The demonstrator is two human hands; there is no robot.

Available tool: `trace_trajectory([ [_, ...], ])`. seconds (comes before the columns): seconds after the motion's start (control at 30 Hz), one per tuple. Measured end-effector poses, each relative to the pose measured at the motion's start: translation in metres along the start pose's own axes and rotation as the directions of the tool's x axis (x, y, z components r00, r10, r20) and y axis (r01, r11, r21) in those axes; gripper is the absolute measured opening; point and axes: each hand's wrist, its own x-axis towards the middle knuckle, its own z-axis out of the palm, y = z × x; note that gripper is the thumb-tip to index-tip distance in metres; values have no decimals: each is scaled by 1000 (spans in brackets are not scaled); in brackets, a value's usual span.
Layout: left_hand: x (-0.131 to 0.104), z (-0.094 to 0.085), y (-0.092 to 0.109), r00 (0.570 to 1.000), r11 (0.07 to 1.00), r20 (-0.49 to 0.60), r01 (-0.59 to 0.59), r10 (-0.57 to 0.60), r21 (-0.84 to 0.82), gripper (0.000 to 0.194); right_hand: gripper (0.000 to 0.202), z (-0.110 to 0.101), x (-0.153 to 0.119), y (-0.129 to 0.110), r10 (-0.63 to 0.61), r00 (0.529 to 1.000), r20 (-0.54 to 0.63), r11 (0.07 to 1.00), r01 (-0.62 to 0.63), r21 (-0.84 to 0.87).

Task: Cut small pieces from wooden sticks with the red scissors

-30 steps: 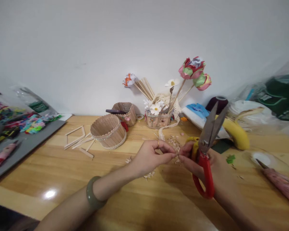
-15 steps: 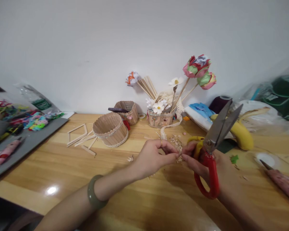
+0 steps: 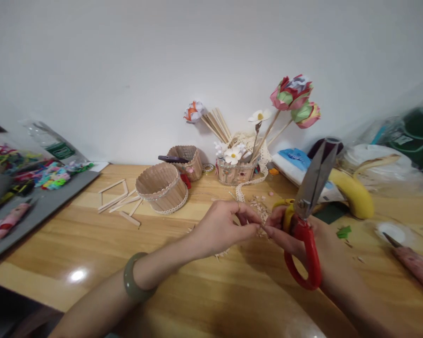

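Observation:
Red-and-yellow scissors [image 3: 310, 188] hang on my right hand [image 3: 292, 234], its fingers through the handles and the blades pointing up. The blades are slightly apart. The right thumb and index finger pinch close to the tips of my left hand [image 3: 232, 225], which is closed in a pinch too. Between the fingertips is a tiny piece, too small to make out. Small wood shavings [image 3: 260, 206] lie on the table just behind the fingertips.
On the wooden table [image 3: 102, 244] stand a round stick basket [image 3: 162, 190], a smaller basket [image 3: 193, 164] and a flower-filled holder [image 3: 236, 173]. Thin wooden sticks [image 3: 116, 199] lie left. A banana [image 3: 355, 192], tissue pack [image 3: 296, 162] and pink-handled tool [image 3: 413, 265] are right.
The scissors have turned a little, their blades now closer together and more upright. Both hands keep their pinch at nearly the same place. The view has shifted slightly.

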Motion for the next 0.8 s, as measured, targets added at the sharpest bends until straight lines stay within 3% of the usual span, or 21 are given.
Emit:
trace_trajectory([
  [0.2, -3, -1, 3, 1000, 1000, 6, -5, 5, -15, 13, 27, -2, 2, -7, 41, 999, 33, 998, -39, -52],
  [0.4, 3, -7, 10, 995, 984, 20, 100, -99, -149, 9, 26, -2, 2, -1, 30, 999, 45, 997, -26, -79],
  [0.57, 5, -21, 22, 990, 946, -122, 27, -70, -322, 7, 29, -2, 0, 6, -15, 994, 112, 996, 24, -85],
  [0.8, 5, -26, 29, 951, 906, -306, -93, -42, -413, 8, 36, 2, -2, -12, -62, 962, 266, 998, 68, -11],
])
